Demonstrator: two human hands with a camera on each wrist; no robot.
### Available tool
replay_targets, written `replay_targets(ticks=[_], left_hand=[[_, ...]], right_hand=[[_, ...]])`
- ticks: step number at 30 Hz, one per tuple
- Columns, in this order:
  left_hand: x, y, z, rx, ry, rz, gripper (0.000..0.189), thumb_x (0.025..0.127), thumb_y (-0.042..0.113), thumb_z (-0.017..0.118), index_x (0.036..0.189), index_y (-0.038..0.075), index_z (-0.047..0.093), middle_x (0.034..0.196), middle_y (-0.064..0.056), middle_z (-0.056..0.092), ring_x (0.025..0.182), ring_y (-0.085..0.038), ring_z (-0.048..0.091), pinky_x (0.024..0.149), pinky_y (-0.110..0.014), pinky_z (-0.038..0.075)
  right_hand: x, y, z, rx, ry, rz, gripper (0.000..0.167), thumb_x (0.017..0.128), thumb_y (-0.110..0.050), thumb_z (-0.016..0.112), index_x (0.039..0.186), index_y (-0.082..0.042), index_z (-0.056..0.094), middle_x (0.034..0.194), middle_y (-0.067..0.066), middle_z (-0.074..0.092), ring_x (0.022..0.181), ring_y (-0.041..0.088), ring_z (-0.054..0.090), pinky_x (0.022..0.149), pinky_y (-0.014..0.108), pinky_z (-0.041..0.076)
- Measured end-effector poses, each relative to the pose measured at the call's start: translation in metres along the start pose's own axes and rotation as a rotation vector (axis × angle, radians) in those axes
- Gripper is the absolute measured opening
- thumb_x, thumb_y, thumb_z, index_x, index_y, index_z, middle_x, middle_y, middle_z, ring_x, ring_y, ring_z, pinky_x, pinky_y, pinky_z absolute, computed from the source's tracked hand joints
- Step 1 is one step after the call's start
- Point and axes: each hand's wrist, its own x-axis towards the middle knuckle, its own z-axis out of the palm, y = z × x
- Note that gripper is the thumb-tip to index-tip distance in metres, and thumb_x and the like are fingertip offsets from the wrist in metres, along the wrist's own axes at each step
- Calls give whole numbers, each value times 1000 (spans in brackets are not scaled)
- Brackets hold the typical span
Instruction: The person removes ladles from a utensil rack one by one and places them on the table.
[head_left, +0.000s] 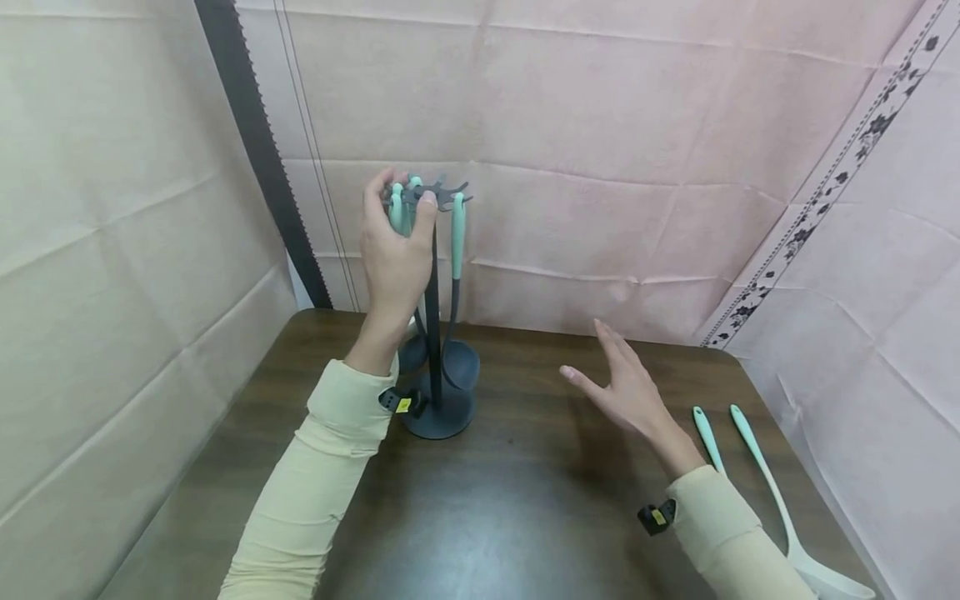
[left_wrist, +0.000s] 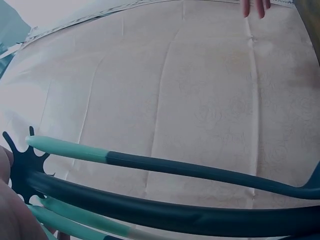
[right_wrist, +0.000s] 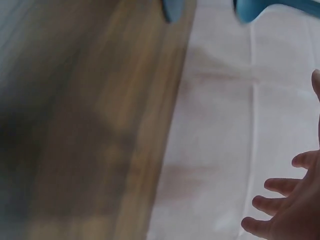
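Observation:
A dark utensil stand (head_left: 433,308) with a round base and a hooked top stands upright on the table. Several utensils with mint handles hang from it, among them a dark ladle (head_left: 461,365) on its right side. My left hand (head_left: 400,258) grips the stand's hooked top, thumb in front and fingers behind, close to the mint handles (head_left: 397,212) on the left. In the left wrist view, the hooked top (left_wrist: 27,172) lies against that hand. My right hand (head_left: 626,392) is held above the table with its fingers spread, holding nothing.
Two mint utensils lie at the table's right side: a shorter handle (head_left: 707,437), partly hidden by the right forearm, and a longer one with a broad pale end (head_left: 832,577). Pale cloth walls (head_left: 570,167) close in the brown table (head_left: 525,483) at the back and sides.

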Motion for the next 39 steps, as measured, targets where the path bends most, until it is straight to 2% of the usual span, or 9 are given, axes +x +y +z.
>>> replay_targets(ticks=[5, 10, 14, 19, 21, 24, 28, 34, 39], left_hand=[[3, -2, -1, 18, -23, 20, 60, 103, 36, 62, 155, 9, 48, 150, -3, 60, 126, -16, 57, 100, -31, 46], [11, -7, -5, 1, -100, 33, 51, 104, 30, 63, 150, 9, 57, 147, -4, 63, 123, -15, 59, 99, -28, 47], [19, -13, -9, -107, -206, 23, 49, 105, 22, 60, 151, 4, 55, 149, -10, 60, 133, -16, 57, 111, -26, 43], [23, -9, -15, -220, -293, 1, 49, 106, 17, 54, 152, -1, 51, 152, -16, 58, 144, -20, 52, 119, -30, 37], [21, -3, -17, -210, -289, 2, 49, 106, 17, 53, 151, -2, 52, 152, -16, 58, 143, -21, 52, 119, -31, 38], [18, 2, -17, -192, -241, 12, 48, 106, 19, 49, 149, -1, 54, 149, -15, 61, 140, -20, 54, 117, -32, 39], [20, -9, -12, -194, -165, 26, 47, 105, 20, 47, 146, 0, 58, 145, -13, 65, 135, -17, 58, 114, -32, 41], [16, -4, -10, -237, -159, 59, 47, 104, 18, 47, 144, -5, 56, 143, -19, 64, 133, -20, 59, 113, -34, 42], [15, 0, -11, -257, -162, 87, 47, 104, 16, 47, 143, -7, 56, 142, -22, 63, 132, -22, 60, 112, -34, 43]], right_hand=[[11, -22, 1, 58, 47, -53, 96, 96, -70, 61, 170, -36, 10, 176, 4, 19, 160, 35, 20, 119, 71, 25], [20, -42, 1, 91, 90, -92, 94, 96, -69, 61, 170, -34, 16, 175, -1, 21, 161, 31, 21, 122, 67, 23], [25, -63, -3, 117, 108, -139, 92, 96, -68, 62, 170, -32, 21, 174, -1, 25, 160, 28, 22, 123, 63, 24], [34, -90, -12, 154, 128, -205, 87, 96, -68, 63, 168, -40, 22, 172, -6, 29, 158, 23, 27, 121, 61, 30], [38, -101, -16, 177, 137, -238, 84, 97, -66, 63, 167, -42, 24, 170, -8, 32, 157, 20, 30, 121, 59, 32], [43, -118, -19, 223, 148, -303, 80, 99, -57, 65, 167, -36, 29, 167, -6, 39, 153, 19, 36, 119, 56, 36], [51, -142, -18, 270, 168, -378, 76, 100, -47, 67, 166, -25, 35, 163, -1, 46, 148, 19, 43, 115, 49, 42], [61, -173, -16, 335, 210, -425, 76, 98, -43, 72, 163, -24, 39, 155, 2, 55, 140, 19, 52, 108, 43, 49], [67, -194, -17, 370, 201, -461, 76, 97, -39, 74, 163, -21, 39, 149, 4, 59, 133, 17, 58, 103, 38, 53]])
